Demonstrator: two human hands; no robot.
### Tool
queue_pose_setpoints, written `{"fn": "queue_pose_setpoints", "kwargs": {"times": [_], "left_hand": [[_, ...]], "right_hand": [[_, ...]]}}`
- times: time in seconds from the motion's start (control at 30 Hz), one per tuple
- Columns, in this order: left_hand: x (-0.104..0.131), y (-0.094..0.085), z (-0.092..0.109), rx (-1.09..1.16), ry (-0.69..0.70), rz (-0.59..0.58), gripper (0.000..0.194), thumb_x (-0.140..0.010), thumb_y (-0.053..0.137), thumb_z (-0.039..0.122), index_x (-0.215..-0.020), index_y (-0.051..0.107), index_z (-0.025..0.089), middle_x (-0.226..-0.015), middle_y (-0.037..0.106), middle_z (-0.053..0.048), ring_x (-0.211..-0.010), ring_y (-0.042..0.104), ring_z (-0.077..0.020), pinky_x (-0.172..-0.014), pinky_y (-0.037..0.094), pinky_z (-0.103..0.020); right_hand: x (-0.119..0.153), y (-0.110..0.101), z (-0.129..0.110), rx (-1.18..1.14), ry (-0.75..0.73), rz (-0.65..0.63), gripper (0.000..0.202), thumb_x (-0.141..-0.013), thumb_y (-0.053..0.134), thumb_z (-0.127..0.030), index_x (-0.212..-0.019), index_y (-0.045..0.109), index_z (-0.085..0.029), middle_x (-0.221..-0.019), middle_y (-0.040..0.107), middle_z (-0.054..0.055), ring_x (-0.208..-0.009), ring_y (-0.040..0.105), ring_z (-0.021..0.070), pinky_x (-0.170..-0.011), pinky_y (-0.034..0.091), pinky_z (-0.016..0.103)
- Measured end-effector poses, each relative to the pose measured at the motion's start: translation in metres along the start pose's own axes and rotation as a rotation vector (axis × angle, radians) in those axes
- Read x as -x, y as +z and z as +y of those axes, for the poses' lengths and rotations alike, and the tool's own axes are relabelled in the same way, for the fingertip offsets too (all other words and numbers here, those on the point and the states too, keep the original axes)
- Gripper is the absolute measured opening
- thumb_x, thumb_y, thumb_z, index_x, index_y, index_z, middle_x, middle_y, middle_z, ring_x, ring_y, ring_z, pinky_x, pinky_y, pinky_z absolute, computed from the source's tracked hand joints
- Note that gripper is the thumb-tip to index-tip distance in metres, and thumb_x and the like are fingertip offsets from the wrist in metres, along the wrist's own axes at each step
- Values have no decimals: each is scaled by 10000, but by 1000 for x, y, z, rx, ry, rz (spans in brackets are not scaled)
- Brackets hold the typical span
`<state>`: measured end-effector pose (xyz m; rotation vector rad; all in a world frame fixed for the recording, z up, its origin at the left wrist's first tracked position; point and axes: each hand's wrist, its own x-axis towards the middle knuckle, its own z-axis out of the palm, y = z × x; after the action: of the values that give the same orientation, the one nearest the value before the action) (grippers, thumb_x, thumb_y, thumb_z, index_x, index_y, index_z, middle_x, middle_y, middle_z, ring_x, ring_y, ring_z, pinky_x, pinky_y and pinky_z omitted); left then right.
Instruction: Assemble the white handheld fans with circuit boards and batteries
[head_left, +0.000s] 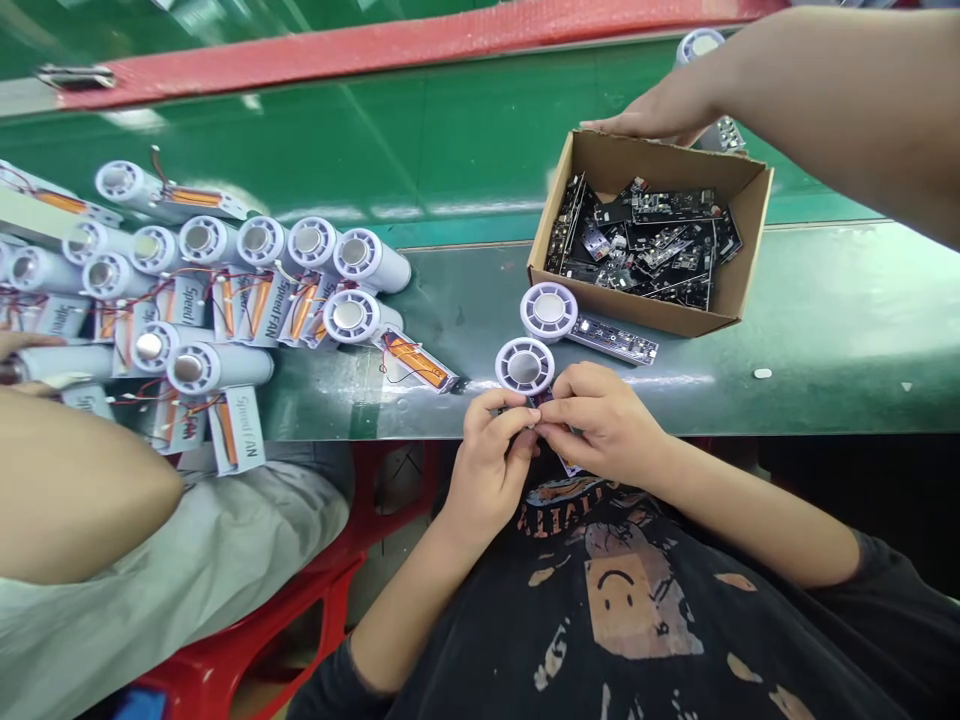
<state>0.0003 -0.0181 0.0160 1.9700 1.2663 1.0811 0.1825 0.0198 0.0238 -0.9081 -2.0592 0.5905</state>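
Observation:
At the table's front edge, my left hand [495,455] and my right hand [600,415] meet with their fingertips pinched together. A tiny pale piece shows between them, too small to name. My right hand's fingers close round a circuit board [568,464], mostly hidden beneath both hands. Directly beyond my fingers stands a pale lilac handheld fan body [525,366] with a silver centre. Behind it is a second fan body [549,312], with a black circuit board [616,340] lying to its right.
A cardboard box [645,303] of loose circuit boards stands beyond, with another person's hand [660,108] at its back. Many fan bodies [221,367] with orange-wrapped parts crowd the left, beside another person's arm [82,485]. One fan [352,316] lies nearer. A small white piece [763,373] lies right.

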Motion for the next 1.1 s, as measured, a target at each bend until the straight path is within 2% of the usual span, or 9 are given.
{"fn": "queue_pose_setpoints", "kwargs": {"times": [0.1,0.2,0.3,0.43,0.7,0.83,0.9,1.0,1.1], "left_hand": [[-5,-2,0,-61,40,34,134,-945,547,130,-1014,565,243,-1109,546,-37,-972,594,-140,-754,574,-252],[-7,-3,-1,-118,101,33,116,-943,559,150,-1008,565,246,-1106,567,-42,-1013,594,-169,-851,559,-323],[-8,-3,-2,-162,128,22,109,-946,558,155,-1002,561,249,-1097,567,-44,-1014,596,-171,-875,544,-333],[-8,-3,-1,-187,110,14,73,-956,536,171,-971,548,242,-1077,565,-49,-1021,592,-174,-893,534,-332],[-7,-1,3,-22,-73,54,13,-938,570,217,-950,572,222,-1062,595,-50,-992,622,-183,-884,550,-344],[0,0,6,365,-270,58,294,-932,588,234,-1212,502,256,-1160,604,-61,-700,643,-95,-634,576,-242],[4,0,7,480,-321,60,317,-933,584,238,-1237,496,265,-1186,603,-61,-668,646,-80,-629,589,-238],[6,0,7,474,-356,106,276,-905,622,238,-1175,570,247,-1244,560,-69,-758,671,-102,-666,607,-245],[6,1,7,414,-352,133,221,-896,629,232,-1117,623,224,-1208,542,-66,-746,664,-93,-671,609,-234]], "right_hand": [[0,-1,1,2,14,-20,152,-914,586,-208,-832,713,-190,-754,581,9,-695,501,137,-650,392,296],[0,-1,1,-114,90,-38,143,-895,581,-175,-797,685,-182,-743,566,1,-706,527,131,-653,432,279],[-1,-1,0,-209,147,-58,148,-883,578,-145,-767,665,-173,-733,557,-3,-708,544,124,-647,459,262],[1,2,0,-199,122,-14,87,-858,607,-144,-815,675,-180,-748,563,-6,-714,552,127,-650,476,270],[6,12,2,-103,-11,158,106,-927,593,-186,-879,689,-186,-760,592,3,-724,569,128,-637,476,269],[5,10,3,-24,-60,178,107,-920,585,-175,-868,679,-179,-766,601,12,-727,560,139,-651,442,292],[4,9,4,24,-77,165,111,-912,580,-170,-862,677,-185,-767,599,12,-722,548,145,-654,410,302],[3,8,4,62,-83,132,108,-903,584,-172,-851,677,-188,-771,593,13,-725,536,149,-663,373,309],[2,7,2,108,-61,116,112,-909,588,-193,-845,679,-193,-765,594,10,-731,534,150,-670,351,312]]}}
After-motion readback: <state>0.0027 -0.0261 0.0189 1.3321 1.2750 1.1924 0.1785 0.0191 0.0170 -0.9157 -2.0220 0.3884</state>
